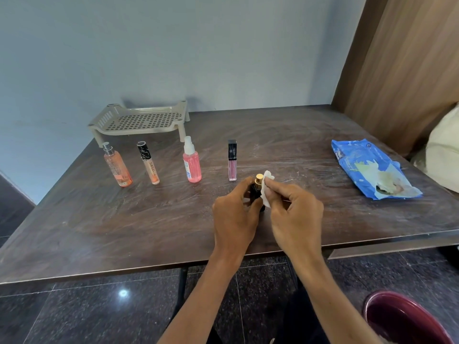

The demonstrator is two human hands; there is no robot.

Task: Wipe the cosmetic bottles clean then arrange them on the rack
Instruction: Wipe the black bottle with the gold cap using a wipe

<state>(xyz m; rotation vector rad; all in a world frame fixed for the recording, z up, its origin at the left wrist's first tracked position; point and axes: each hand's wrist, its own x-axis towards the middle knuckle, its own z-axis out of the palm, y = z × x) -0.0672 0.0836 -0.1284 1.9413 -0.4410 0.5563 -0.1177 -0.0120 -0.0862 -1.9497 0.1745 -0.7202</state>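
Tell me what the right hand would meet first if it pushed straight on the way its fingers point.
The gold-capped bottle: the wipe in the right hand already seems pressed against it, and the left hand grips it from the other side.

Home room — wooden table (124,219), cosmetics rack (139,131)

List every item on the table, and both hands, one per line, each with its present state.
Rack, standing, no bottle on it.
Orange bottle, standing.
Beige tube, standing, capped.
Pink spray bottle, standing.
Gloss tube, standing, capped.
Dark bottle, held upright, gold top showing.
Wipe, pressed against that bottle.
Left hand, grips the bottle being wiped.
Right hand, pinches the cloth.
Wipe packet, lying flat, open.
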